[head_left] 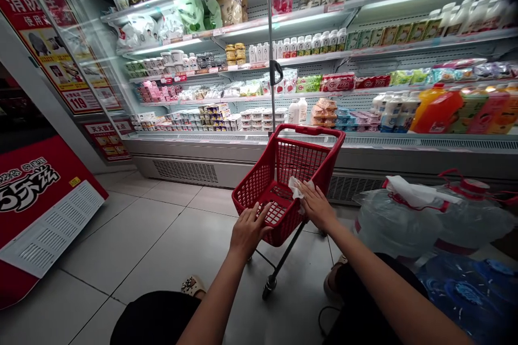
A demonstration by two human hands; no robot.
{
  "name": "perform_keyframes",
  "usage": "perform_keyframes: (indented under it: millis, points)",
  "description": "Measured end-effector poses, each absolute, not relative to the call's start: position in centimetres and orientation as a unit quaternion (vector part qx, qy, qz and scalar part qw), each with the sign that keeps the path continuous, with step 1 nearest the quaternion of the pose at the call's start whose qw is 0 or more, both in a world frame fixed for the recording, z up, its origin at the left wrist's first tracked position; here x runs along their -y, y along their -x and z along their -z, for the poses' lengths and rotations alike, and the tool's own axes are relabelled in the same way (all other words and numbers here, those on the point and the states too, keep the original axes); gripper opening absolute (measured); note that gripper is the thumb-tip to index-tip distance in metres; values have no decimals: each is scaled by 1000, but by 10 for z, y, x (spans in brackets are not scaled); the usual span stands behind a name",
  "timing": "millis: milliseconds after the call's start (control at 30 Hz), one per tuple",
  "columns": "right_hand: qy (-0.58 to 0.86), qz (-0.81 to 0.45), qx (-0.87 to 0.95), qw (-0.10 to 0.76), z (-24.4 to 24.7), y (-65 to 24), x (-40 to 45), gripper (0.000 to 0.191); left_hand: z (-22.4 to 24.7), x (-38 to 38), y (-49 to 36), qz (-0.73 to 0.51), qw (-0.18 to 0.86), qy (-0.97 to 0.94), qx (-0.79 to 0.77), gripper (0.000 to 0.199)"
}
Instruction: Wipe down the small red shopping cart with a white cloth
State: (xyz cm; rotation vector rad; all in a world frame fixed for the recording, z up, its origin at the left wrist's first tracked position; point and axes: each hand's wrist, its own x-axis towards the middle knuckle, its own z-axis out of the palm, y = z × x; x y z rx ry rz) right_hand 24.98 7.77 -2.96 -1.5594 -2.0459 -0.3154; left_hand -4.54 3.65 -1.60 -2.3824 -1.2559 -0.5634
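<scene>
A red plastic shopping cart (259, 186) with lattice sides and a metal wheeled frame stands in front of me. My left hand (249, 230) rests at the basket's near left rim, fingers apart, with nothing in it. On the right side of the basket, my right hand (315, 205) presses a crumpled white tissue (297, 187) against the rim, its fingers over the tissue. The cart's red handle (309, 130) is at the far side, towards the fridge.
A glass-doored fridge (243, 156) full of dairy and drinks runs behind the cart. At right are large clear water bottles (394, 221) and blue water jugs (465, 291). A red freezer (44, 210) stands at left. Tiled floor lies between.
</scene>
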Motion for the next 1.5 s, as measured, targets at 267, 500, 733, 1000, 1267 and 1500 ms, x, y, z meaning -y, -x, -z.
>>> perform_keyframes:
  millis: [267, 500, 733, 1000, 1267, 1500]
  points:
    - [565, 103, 765, 292, 31, -221, -48, 54, 33, -10, 10, 265, 186, 810, 489, 83]
    - [469, 141, 831, 265, 27, -188, 17, 59, 38, 0, 0, 275, 150, 819, 480, 92]
    - [460, 142, 847, 224, 24, -230, 8, 63, 18, -34, 62, 212, 173, 855, 441, 70]
    - [556, 136, 766, 292, 39, -230, -5, 59, 20, -42, 58, 229, 134, 860, 436, 57]
    - [537, 165, 771, 300, 44, -192, 18, 62, 20, -23, 29, 234, 110, 871, 417, 58]
    - [496, 180, 800, 287, 39, -164, 11, 67, 24, -13, 17, 238, 117, 872, 411, 82]
